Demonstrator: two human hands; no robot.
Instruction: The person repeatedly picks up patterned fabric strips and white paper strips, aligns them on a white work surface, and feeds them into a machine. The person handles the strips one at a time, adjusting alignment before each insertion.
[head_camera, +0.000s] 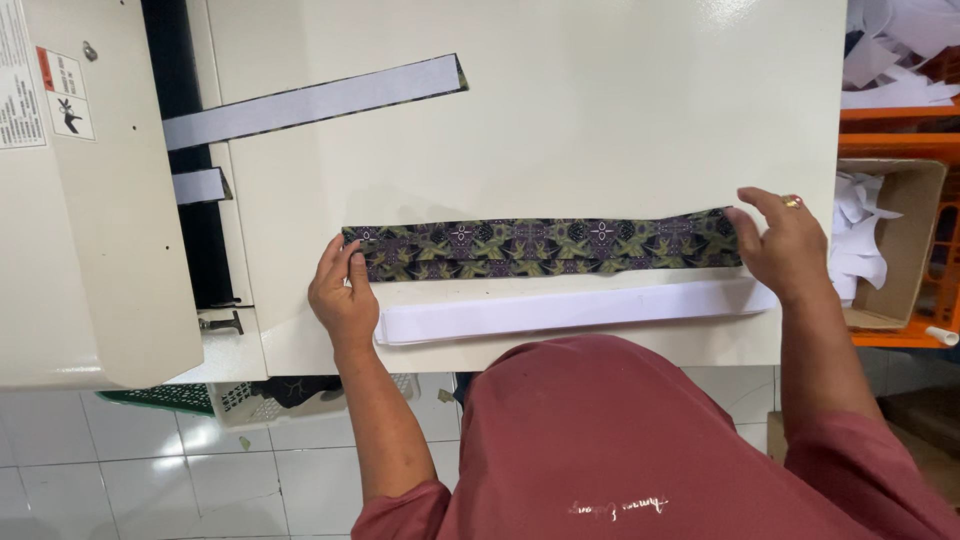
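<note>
On cream worktable (600, 120), left hand (342, 290) and right hand (785, 243) are pressing flat, fingers spread, on opposite ends of patterned fabric strip (545, 247); strip is lying just above white strip (570, 310); cardboard box (900, 245) is sitting right of table

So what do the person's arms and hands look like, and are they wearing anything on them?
Both arms are bare below short, dusty-red sleeves of a shirt. The right hand wears a gold-coloured ring with a reddish top on one of its fingers. The left hand wears nothing: no gloves, no watch.
</note>
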